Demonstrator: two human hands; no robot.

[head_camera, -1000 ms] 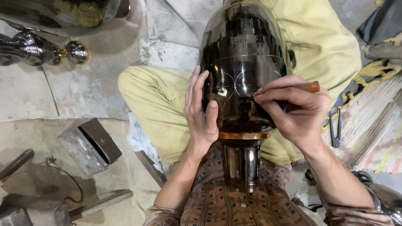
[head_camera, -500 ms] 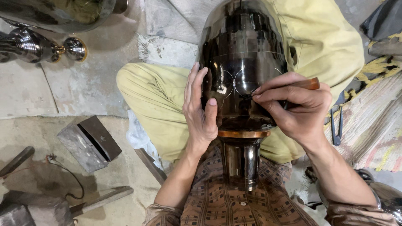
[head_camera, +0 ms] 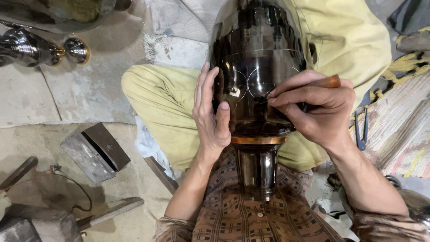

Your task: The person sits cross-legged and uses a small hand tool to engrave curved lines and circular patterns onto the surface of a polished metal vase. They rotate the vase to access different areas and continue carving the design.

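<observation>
- Nearest the body: vase (head_camera: 257, 85) lying across the lap, narrow polished neck (head_camera: 257, 168) pointing back at the checked shirt (head_camera: 242, 215), wide dark belly pointing away. Long axis running straight out from the chest, between the two forearms.
- Just past the neck: copper band (head_camera: 259, 140) ringing the joint between neck and belly.
- Left hand (head_camera: 212, 114) flat against the belly's left flank, fingers pressed together and stretched up along the long axis, thumb laid across the front; touching, steadying rather than gripping.
- Right hand (head_camera: 316, 110) on the belly's right side, fingers bunched and pinching a tool (head_camera: 329, 81) with a reddish wooden handle; thin tip aimed leftward, across the axis, meeting the dark surface beside the scribed arcs (head_camera: 251, 83).
- Arcs lying between the two hands, level with the left fingertips; right hand the nearer to them, tip at the edge of the right-hand arc. Exact contact of the tip too small to confirm.
- Under the vase: yellow trousers (head_camera: 165, 103), knees spread to either side.
- Left on the floor: metal block (head_camera: 94, 152), well apart from both hands.
- Farthest, upper left: polished metal piece (head_camera: 42, 48) with a round knob.
</observation>
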